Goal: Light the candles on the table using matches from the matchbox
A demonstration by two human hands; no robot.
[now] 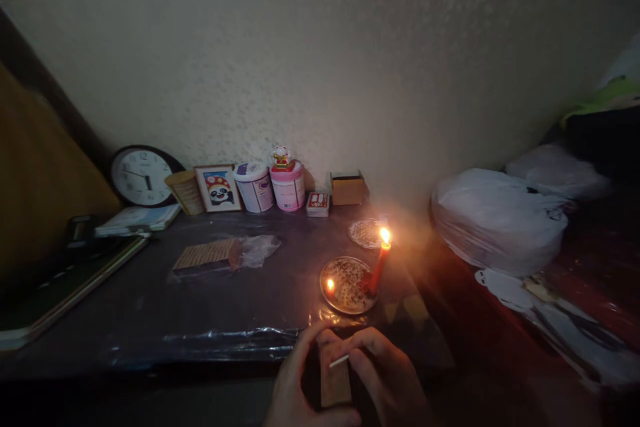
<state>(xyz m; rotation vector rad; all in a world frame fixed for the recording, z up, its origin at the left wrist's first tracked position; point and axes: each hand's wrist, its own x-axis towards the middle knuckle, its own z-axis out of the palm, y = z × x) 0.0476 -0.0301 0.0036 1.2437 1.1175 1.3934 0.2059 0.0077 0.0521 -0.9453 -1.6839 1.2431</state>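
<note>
Dim room, lit by flame only. Both hands low at bottom centre, close to the body. L hand [300, 387] curled round a matchbox [335, 383], thumb up one side, box held upright w/ its long axis roughly vertical, broad face toward camera. R hand [387, 380] pinched shut on a match [339, 361]: thumb + forefinger grip one end, stick lies near-horizontal, pale tip pointing L and sitting just at the top edge of the box, touching or all but; can't tell which. Match axis thus crosses box axis at about a right angle. Match not lit so far as visible. Straight ahead of the hands, on the table [150, 320] under clear plastic sheet: metal plate [345, 293] w/ a red candle [379, 267] standing tilted on its R rim, burning, plus a small flame [330, 285] low at the plate's L side. Plate lies just beyond the fingertips, slightly R of box; R hand is the nearer of the two to the candle. 2nd plate [364, 232] behind it. Further back along wall: clock [143, 175], framed panda pic [219, 188], two tubs [273, 187], card pack [318, 203], small box [348, 188]. Bagged wafer block [210, 255] mid-table L. White bag [500, 220] off to R.
</note>
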